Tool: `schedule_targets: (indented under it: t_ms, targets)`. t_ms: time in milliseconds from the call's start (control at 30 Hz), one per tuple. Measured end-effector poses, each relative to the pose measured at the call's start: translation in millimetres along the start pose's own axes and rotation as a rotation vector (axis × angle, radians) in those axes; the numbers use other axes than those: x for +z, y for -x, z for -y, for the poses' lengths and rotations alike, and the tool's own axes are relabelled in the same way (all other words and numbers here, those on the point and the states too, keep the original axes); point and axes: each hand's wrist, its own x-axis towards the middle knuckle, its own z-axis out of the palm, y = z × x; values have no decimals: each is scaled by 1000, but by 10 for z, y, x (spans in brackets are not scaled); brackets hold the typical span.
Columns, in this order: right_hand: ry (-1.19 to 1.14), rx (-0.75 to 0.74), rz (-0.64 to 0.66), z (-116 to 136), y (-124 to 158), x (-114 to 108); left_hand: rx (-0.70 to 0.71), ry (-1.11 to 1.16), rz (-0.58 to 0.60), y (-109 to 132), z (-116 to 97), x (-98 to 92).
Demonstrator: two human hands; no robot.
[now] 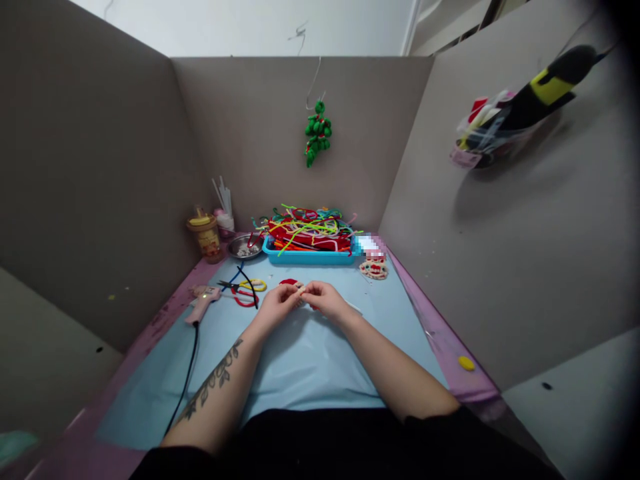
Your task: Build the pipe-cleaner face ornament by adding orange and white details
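Both my hands meet over the middle of the blue-covered table, fingertips pinched together. Between them is a small red and cream fuzzy craft piece [290, 283], apparently made of pipe cleaners. My left hand [278, 304] grips its near left side, and my right hand [325, 298] pinches it from the right. Fingers cover much of the piece, so its full shape is hidden. A thin white strip [354, 307] lies just beside my right hand. To the left rest cutting tools [245, 292] with yellow and red handles, along with a dark pipe cleaner [249, 279].
A pink glue gun [203, 304] with a black cord lies left. Behind stand a blue tray [310, 257] heaped with pipe cleaners, a metal bowl [245, 247], a lidded cup [206, 239] and cream-red pieces [374, 269]. Grey partitions [250, 133] enclose the table; a green ornament [319, 135] hangs behind.
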Motion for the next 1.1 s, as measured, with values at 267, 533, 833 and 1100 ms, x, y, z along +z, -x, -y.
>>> schedule_targets:
  t_ms: [267,533,833,1100]
  targets:
    - [108,-38,-39,4,20,27,53,-33,-38,8,54,-21]
    - [202,-165,-39,19,59,96,-106,107,4,18,-8,25]
    - [366,-360,-121,89,111,93,-197,387,43,44,-75,19]
    - [587,-631,-133,115,163,95,-57,424,-4,50,-133,86]
